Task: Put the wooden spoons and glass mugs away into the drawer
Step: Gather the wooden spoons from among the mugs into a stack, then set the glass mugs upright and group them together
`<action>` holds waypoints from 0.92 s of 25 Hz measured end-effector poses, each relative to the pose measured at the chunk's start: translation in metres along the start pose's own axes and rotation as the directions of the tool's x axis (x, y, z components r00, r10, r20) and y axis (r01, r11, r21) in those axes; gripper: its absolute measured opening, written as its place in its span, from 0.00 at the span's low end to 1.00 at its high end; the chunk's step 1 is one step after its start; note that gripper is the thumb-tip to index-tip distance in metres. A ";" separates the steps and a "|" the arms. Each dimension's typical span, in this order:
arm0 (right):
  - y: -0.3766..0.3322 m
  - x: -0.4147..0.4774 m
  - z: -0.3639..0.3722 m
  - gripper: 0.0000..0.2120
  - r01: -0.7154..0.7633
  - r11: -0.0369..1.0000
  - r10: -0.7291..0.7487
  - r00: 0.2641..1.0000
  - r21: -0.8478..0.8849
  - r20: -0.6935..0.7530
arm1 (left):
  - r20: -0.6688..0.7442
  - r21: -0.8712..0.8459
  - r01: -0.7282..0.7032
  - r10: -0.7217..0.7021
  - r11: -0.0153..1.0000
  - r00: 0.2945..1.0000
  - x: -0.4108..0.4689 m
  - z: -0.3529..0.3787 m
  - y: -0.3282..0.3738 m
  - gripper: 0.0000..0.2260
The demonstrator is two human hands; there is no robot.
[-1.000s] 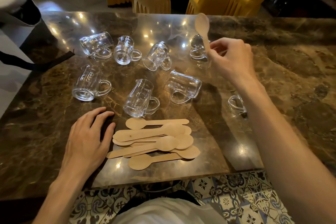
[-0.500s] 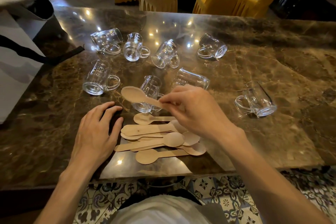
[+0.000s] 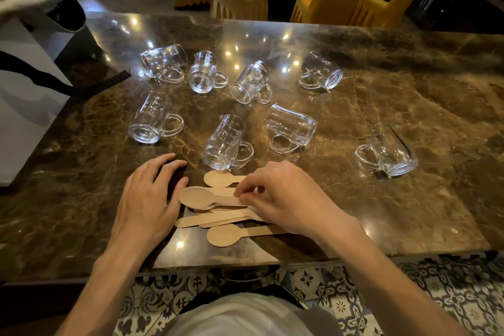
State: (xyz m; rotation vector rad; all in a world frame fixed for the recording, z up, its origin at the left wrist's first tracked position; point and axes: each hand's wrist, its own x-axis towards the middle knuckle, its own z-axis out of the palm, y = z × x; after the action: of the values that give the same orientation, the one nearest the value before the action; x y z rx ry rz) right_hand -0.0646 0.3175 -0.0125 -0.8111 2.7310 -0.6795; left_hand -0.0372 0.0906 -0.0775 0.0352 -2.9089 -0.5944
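1. A pale, flat wooden spoon (image 3: 201, 196) sits on top of a loose pile (image 3: 231, 234) of matching spoons near the front edge of the table, its bowl pointing left.
2. The right hand (image 3: 286, 199) pinches that spoon's handle between thumb and fingertips, and the other fingers curl over the pile. Whether the spoon is lifted clear or rests on the others I cannot tell.
3. The left hand (image 3: 147, 199) lies palm down with its fingers straight, against the left side of the pile and holding nothing.
4. Eight clear glass mugs (image 3: 152, 120) lie on their sides farther back. The nearest mug (image 3: 226, 144) is just behind the pile, and one lies well apart to the right.
5. Everything rests on a glossy brown marble table (image 3: 354, 213). The drawer is not plainly in view, though a dark shape under the front edge may be its handle.
6. Likely risks:
   - The spoons overlap at odd angles, so squeezing them together unevenly could fan them out or push one off the near edge.
   - A hand sweeping backward could knock the nearest mug. It would probably roll on the slick stone and strike a neighbour.
   - Gathering too many thin spoons in a light pinch may let some slip out.
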 end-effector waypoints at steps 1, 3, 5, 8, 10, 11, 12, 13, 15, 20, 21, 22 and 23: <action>0.000 0.000 0.000 0.08 0.007 1.000 -0.007 1.000 -0.006 0.001 | -0.001 -0.001 0.000 0.000 1.000 1.000 0.000 0.000 0.000 0.15; -0.001 0.000 0.000 0.08 0.014 1.000 -0.013 1.000 -0.009 0.012 | -0.001 -0.001 -0.002 0.002 1.000 1.000 0.000 0.001 0.000 0.15; -0.001 0.000 0.001 0.08 0.014 1.000 -0.014 1.000 -0.016 0.008 | -0.005 -0.001 -0.009 0.009 1.000 1.000 0.000 0.001 0.000 0.15; 0.000 0.001 0.005 0.09 0.015 0.997 -0.016 1.000 -0.072 -0.017 | -0.011 -0.005 -0.015 0.015 1.000 1.000 0.000 0.001 -0.001 0.15; 0.001 0.001 0.009 0.09 0.019 0.994 -0.022 0.999 -0.108 -0.030 | -0.020 -0.007 -0.021 0.021 1.000 1.000 0.000 0.001 -0.002 0.14; 0.001 0.002 0.010 0.09 0.020 0.993 -0.024 0.999 -0.117 -0.031 | -0.024 -0.007 -0.022 0.022 1.000 0.999 0.001 0.001 -0.001 0.14; 0.002 0.002 0.011 0.09 0.021 0.992 -0.025 0.999 -0.121 -0.029 | -0.024 -0.006 -0.020 0.020 1.000 1.000 0.001 0.001 -0.001 0.15; 0.002 0.003 0.012 0.09 0.023 0.992 -0.027 0.999 -0.127 -0.028 | -0.022 -0.007 -0.020 0.019 1.000 1.000 0.001 0.000 -0.001 0.17; 0.003 0.004 0.011 0.09 0.025 0.990 -0.029 0.999 -0.136 -0.026 | -0.015 -0.009 -0.020 0.019 1.000 1.000 0.001 -0.001 0.000 0.18; 0.011 0.016 -0.016 0.07 -0.017 0.999 0.017 1.000 0.032 -0.022 | 0.024 -0.047 -0.027 0.028 0.999 0.999 0.003 -0.004 -0.004 0.14; 0.014 0.021 -0.026 0.07 -0.034 0.996 0.037 0.999 0.081 -0.035 | 0.028 -0.076 -0.024 0.026 0.997 0.999 0.006 -0.007 -0.003 0.14; 0.019 0.026 -0.037 0.06 -0.047 0.991 0.054 0.997 0.124 -0.053 | 0.022 -0.112 -0.020 0.022 0.994 0.999 0.009 -0.011 -0.002 0.14; 0.023 0.032 -0.047 0.06 -0.052 0.986 0.065 0.995 0.156 -0.077 | 0.009 -0.149 -0.023 0.024 0.989 1.000 0.013 -0.016 0.000 0.13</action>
State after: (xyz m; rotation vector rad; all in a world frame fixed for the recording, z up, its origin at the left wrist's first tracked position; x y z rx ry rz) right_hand -0.1165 0.3338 0.0148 -0.6800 2.7196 -0.9167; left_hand -0.0474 0.0837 -0.0611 -0.0216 -2.8623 -0.8075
